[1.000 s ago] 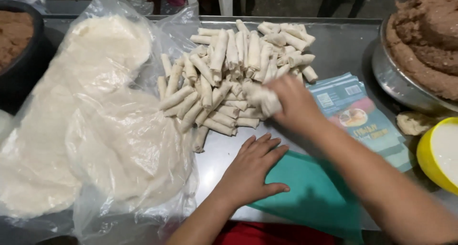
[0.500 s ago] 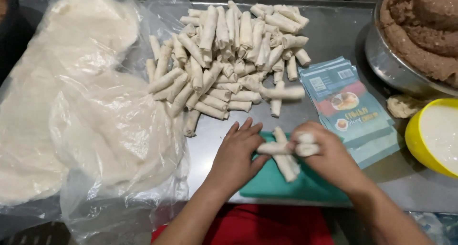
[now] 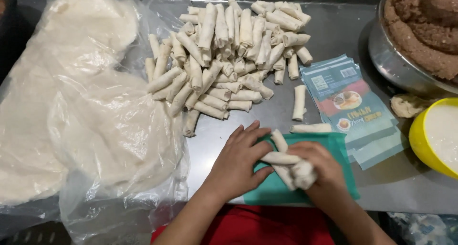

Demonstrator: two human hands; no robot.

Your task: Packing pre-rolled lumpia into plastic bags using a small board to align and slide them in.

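At the far left a clear plastic bag of thin white round wrapper sheets [image 3: 71, 107] sprawls over the left part of the grey steel tabletop [image 3: 334, 30], its crumpled edge hanging past the near table edge. Just right of it lies a heap of pale rolled spring rolls [image 3: 229, 49], with a strip of bare steel between the heap and the hands.

The left hand [image 3: 238, 161] rests flat, fingers spread and slightly apart, palm down on the left end of a teal flat plastic pouch [image 3: 343, 152] that lies at the near edge; it grips nothing. The right hand [image 3: 317, 166] is curled around a bunch of spring rolls [image 3: 291, 166], fingers closed over them, pressing them onto the pouch. Two loose rolls [image 3: 299, 102] lie just beyond.

Further right sits a fanned stack of printed teal pouches [image 3: 348, 102], then a steel bowl of brown filling [image 3: 420, 30], a small dough lump [image 3: 408, 106] and a yellow bowl of white liquid [image 3: 436, 135] at the right border. Open steel remains near the right front corner.

Compared with half a second ago, the right hand has drawn closer to the body with its rolls gathered tighter, while the left hand has stayed on the pouch.
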